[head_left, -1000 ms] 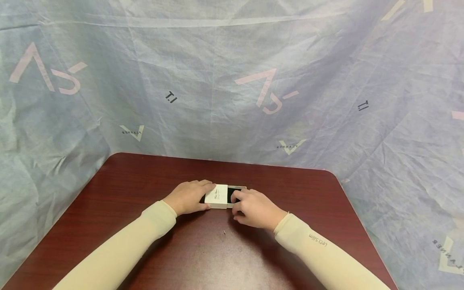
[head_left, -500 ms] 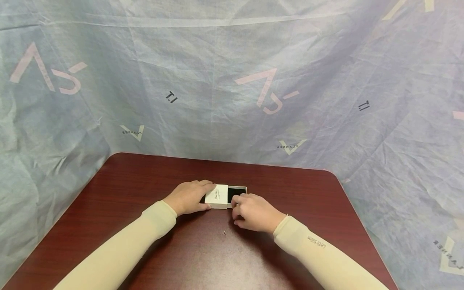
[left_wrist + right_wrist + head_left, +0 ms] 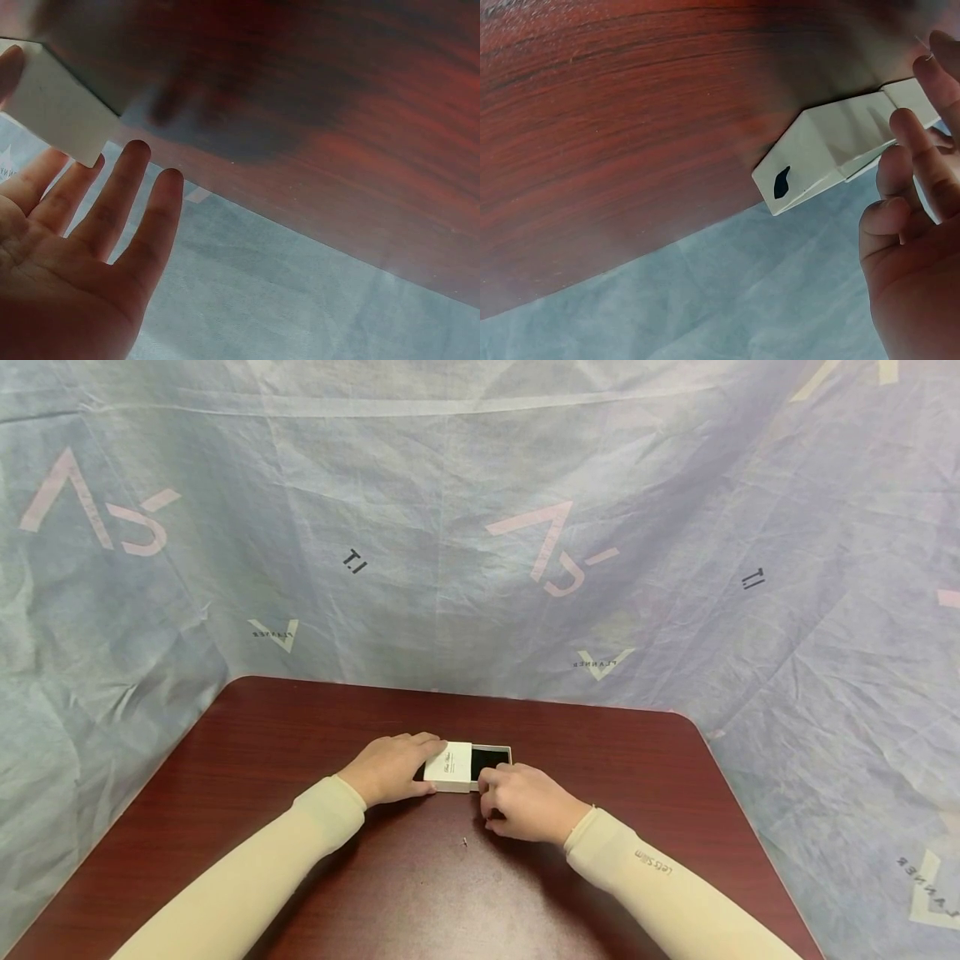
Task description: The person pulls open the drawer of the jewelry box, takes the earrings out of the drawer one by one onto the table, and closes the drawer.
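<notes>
A small white slide-out gift box lies on the table, its sleeve (image 3: 453,757) printed with dark script. From the sleeve's right end a drawer (image 3: 496,747) with a black lining (image 3: 487,759) sticks out. My left hand (image 3: 392,768) grips the sleeve's left end, thumb on the near side and fingers at the far side. Over the drawer's near right part is my right hand (image 3: 531,802), its fingers bent. A thin, shiny wire-like piece (image 3: 923,46) shows between the right thumb and forefinger in the right wrist view; its kind is unclear.
A tiny shiny item (image 3: 464,842), too small to identify, lies on the dark red wooden table (image 3: 337,714) nearer me than the box. Grey printed cloth (image 3: 442,568) hangs behind the table and along both sides.
My right hand has drawn slightly toward me, baring more of the drawer's black lining and far right corner. My left hand and the box have stayed in place.
</notes>
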`<state>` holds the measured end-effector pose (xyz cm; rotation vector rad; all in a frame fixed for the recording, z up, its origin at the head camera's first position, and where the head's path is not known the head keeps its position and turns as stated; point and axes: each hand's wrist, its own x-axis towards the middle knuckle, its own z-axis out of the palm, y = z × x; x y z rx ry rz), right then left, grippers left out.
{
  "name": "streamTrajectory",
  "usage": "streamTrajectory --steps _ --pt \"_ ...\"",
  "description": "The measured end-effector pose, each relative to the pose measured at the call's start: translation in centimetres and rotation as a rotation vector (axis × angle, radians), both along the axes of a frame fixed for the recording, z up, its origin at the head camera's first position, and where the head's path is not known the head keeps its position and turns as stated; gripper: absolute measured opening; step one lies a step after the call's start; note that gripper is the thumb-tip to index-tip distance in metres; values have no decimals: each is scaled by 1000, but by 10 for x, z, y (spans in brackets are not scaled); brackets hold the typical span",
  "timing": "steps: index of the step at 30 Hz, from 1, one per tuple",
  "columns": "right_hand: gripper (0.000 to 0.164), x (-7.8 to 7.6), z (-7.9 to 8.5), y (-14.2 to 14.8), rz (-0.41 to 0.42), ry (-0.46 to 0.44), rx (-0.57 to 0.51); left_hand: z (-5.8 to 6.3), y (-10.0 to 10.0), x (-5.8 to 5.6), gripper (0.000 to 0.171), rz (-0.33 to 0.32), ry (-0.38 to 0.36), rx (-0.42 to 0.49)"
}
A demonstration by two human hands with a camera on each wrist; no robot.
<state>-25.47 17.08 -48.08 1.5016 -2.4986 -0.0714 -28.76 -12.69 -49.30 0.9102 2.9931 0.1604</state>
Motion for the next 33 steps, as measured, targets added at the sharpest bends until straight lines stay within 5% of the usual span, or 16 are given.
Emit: streamTrajectory --steps 33 --pt "14 3 -7 0 16 -15 27 0 0 1 78 5 -11 9"
